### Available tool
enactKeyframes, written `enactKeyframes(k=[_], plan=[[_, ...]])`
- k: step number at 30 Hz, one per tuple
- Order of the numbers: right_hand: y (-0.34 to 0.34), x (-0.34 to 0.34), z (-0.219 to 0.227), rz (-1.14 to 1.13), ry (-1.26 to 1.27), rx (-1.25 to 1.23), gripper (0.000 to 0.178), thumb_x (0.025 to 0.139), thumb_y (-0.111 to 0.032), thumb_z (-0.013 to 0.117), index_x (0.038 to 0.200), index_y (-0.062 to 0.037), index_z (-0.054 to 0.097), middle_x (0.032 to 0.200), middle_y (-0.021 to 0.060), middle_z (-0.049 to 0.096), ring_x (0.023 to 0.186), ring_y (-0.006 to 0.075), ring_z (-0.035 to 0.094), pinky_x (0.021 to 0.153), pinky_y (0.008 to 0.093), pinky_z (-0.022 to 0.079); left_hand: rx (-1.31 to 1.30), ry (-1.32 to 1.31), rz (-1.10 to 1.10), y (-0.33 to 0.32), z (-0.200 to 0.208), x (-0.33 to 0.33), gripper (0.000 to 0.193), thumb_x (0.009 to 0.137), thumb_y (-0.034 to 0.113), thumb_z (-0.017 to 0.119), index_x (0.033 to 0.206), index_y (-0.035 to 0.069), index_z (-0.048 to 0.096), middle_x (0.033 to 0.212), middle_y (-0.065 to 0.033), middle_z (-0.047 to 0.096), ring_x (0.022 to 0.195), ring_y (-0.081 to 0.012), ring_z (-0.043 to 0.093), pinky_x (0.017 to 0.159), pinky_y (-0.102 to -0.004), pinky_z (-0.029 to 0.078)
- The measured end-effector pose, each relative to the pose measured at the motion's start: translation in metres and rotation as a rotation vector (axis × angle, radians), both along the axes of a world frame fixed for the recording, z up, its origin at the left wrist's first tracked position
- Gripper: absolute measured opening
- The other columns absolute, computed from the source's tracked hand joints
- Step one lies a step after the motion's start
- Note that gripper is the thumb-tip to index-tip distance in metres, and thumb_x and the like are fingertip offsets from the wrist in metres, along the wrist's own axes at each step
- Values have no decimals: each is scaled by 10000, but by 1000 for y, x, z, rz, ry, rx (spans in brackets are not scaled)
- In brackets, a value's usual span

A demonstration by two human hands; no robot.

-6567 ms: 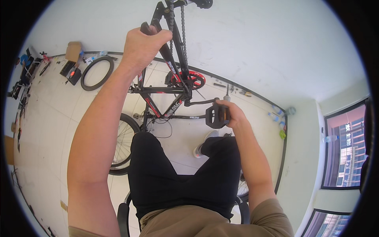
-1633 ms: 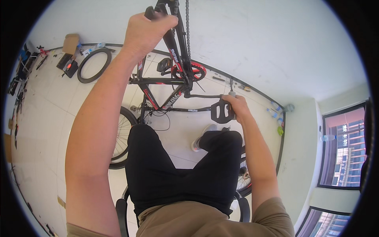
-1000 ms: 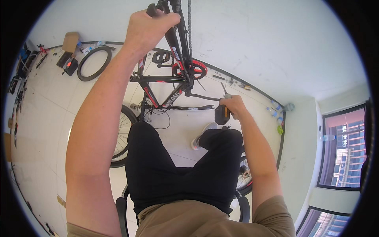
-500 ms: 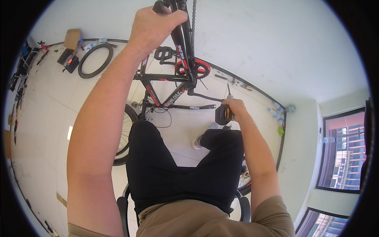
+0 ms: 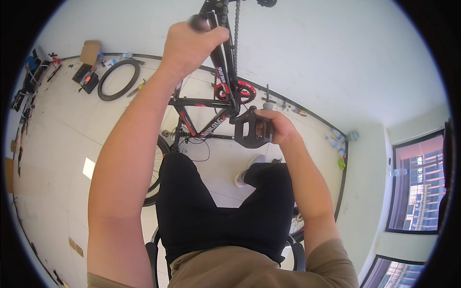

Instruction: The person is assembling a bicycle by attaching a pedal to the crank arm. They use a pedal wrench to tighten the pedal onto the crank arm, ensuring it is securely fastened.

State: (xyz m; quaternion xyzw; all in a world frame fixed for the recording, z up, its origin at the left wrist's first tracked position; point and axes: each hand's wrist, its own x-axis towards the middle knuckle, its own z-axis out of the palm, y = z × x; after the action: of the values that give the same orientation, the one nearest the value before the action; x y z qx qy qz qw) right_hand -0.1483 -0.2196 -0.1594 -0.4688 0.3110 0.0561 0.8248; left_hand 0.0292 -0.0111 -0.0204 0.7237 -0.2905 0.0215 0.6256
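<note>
A black and red bicycle frame (image 5: pixel 218 60) stands tilted before me. My left hand (image 5: pixel 189 48) is closed around its upper tubes, beside a blurred dark rounded part (image 5: pixel 197 22). The chain (image 5: pixel 236 38) runs down to the red and black chainring (image 5: pixel 246 91). Lower right, my right hand (image 5: pixel 278 127) is closed on a black pedal (image 5: pixel 245 139); some of its fingers show through the pedal's opening. A grey-handled tool with a thin dark shaft (image 5: pixel 267 91), like a screwdriver, sticks up from the same hand. The pedal hides most of the crank arm.
My knees (image 5: pixel 175 177) are below the frame, with a wheel (image 5: pixel 156 168) by the left one. A loose tyre (image 5: pixel 119 79), an open toolbox (image 5: pixel 86 79) and a cardboard box (image 5: pixel 90 52) lie far left. Tools (image 5: pixel 298 111) and bottles (image 5: pixel 333 141) line the wall's foot.
The pedal has swung left and looks larger, with my right hand and the tool moving along. Another pedal has come into view at the top. My left hand keeps its grip.
</note>
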Motion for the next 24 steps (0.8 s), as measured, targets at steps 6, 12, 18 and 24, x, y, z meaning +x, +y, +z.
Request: enactKeyframes(k=[6,12,18,24], plan=[[25,10,14,-24,57,-139,170,878,-180,686,947,-35,630,777,45,638,623,126,567,585,282,512,19,-5,26,4,1,3,359,733,346,734,610,73,537,605,43,462,591,-86,398,561,-279,348],[30,-8,19,-129,-19,-124,217,918,-236,640,989,-31,633,841,60,653,673,143,592,592,297,508,7,-18,0,2,2,1,350,729,345,730,613,76,538,605,42,461,598,-87,400,562,-280,347],[52,-19,42,-152,-7,-692,338,851,-269,723,1017,15,642,812,49,631,666,118,575,593,286,475,31,8,7,4,4,2,324,710,325,729,665,23,620,639,-25,597,604,-116,536,607,-286,445],[70,-25,18,-166,-150,-895,256,829,-160,748,981,27,659,716,0,593,634,69,504,555,255,426,-4,21,5,2,0,1,371,730,354,740,607,80,523,599,45,451,584,-84,382,556,-273,343]])
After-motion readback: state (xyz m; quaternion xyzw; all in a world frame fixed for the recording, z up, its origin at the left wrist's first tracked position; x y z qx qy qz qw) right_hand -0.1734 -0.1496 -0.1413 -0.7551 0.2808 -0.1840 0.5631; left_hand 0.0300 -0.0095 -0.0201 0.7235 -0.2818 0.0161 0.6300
